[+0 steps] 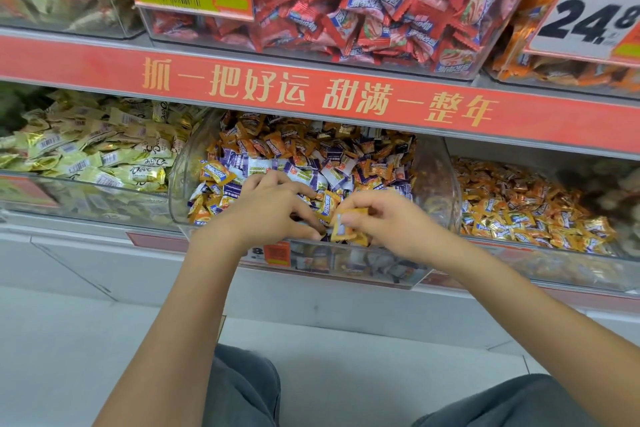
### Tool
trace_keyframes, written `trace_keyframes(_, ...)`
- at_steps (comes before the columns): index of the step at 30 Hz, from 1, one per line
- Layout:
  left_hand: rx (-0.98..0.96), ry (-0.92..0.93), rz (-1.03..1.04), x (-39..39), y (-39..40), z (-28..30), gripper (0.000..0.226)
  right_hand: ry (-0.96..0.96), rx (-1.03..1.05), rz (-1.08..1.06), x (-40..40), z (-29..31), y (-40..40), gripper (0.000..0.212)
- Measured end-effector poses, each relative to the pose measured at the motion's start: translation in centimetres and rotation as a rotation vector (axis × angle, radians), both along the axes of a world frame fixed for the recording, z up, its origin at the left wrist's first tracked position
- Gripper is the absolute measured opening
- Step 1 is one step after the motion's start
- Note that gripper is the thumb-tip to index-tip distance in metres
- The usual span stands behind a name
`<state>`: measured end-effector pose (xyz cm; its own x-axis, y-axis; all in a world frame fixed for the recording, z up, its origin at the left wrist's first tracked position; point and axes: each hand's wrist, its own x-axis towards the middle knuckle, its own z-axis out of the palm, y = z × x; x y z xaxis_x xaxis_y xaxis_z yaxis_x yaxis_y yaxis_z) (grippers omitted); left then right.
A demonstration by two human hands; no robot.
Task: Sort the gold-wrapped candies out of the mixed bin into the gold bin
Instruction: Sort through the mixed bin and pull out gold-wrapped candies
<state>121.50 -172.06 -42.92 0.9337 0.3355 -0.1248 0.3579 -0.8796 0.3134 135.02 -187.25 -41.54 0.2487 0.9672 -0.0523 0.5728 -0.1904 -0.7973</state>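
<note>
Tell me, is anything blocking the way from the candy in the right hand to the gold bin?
Only the mixed bin's clear side wall. The right hand holds a gold candy low inside it, so it must lift over that wall to reach the gold bin beside it.

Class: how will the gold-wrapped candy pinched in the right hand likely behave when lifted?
The gold-wrapped candy is probably light: fingertips of the right hand alone pinch it. Its glossy crinkled wrapper looks slippery and likely flexes at the ends.

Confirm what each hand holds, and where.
Right hand pinches gold-wrapped candies by their upper edges; left hand digs in the clear mixed bin, grip hidden.
</note>
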Motion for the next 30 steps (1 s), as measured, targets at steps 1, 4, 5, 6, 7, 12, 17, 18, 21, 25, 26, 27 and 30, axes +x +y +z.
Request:
trace_keyframes(1, -0.002, 0.044, -0.002, 0.2, 0.0, 0.1, 0.016, 0.040, 0.062, -0.078, 0.2, 0.6, -0.7, 0.014)
trace_keyframes(4, 0.019, 0.172, -0.030, 1.1, 0.2, 0.4, 0.026, 0.078, 0.262, -0.292, 1.3, 2.1, -4.5, 0.017)
trace_keyframes(5, 0.033, 0.205, -0.040, 1.4, 0.2, 0.4, 0.027, 0.047, 0.331, -0.366, 1.7, 2.4, -6.1, 0.017)
trace_keyframes(6, 0.051, 0.226, -0.044, 1.6, 0.2, 0.3, 0.026, -0.015, 0.397, -0.455, 2.3, 2.3, -7.6, 0.017)
trace_keyframes(7, 0.072, 0.240, -0.045, 1.9, 0.1, 0.2, 0.025, -0.097, 0.445, -0.551, 3.0, 2.0, -9.1, 0.017)
trace_keyframes(12, 0.024, 0.312, 0.007, 3.0, -0.3, -0.1, 0.034, -0.413, 0.094, -0.705, 7.8, -0.8, -12.1, 0.031)
trace_keyframes(17, 0.066, 0.264, 0.007, 3.2, -0.2, -0.4, 0.022, -0.554, 0.272, -0.709, 4.8, -0.2, -10.6, 0.030)
trace_keyframes(18, 0.090, 0.245, -0.006, 3.2, 0.0, -0.5, 0.019, -0.562, 0.340, -0.691, 3.7, 0.2, -10.0, 0.029)
trace_keyframes(21, 0.140, 0.169, -0.037, 2.8, 0.6, -0.8, 0.014, -0.578, 0.489, -0.593, 0.5, 0.9, -7.8, 0.021)
trace_keyframes(25, 0.056, 0.001, -0.027, 2.2, 1.3, -0.6, 0.020, -0.427, 0.433, -0.358, -1.7, 0.1, -3.4, 0.011)
trace_keyframes(26, 0.018, -0.044, -0.009, 2.1, 1.5, -0.7, 0.021, -0.370, 0.356, -0.307, -1.9, -0.2, -2.1, 0.012)
trace_keyframes(27, -0.004, -0.078, 0.010, 2.1, 1.8, -0.8, 0.022, -0.331, 0.263, -0.270, -1.9, -0.6, -0.8, 0.014)
trace_keyframes(30, 0.028, -0.103, 0.029, 2.2, 2.2, -1.1, 0.023, -0.342, 0.009, -0.193, -1.5, -1.7, 2.2, 0.019)
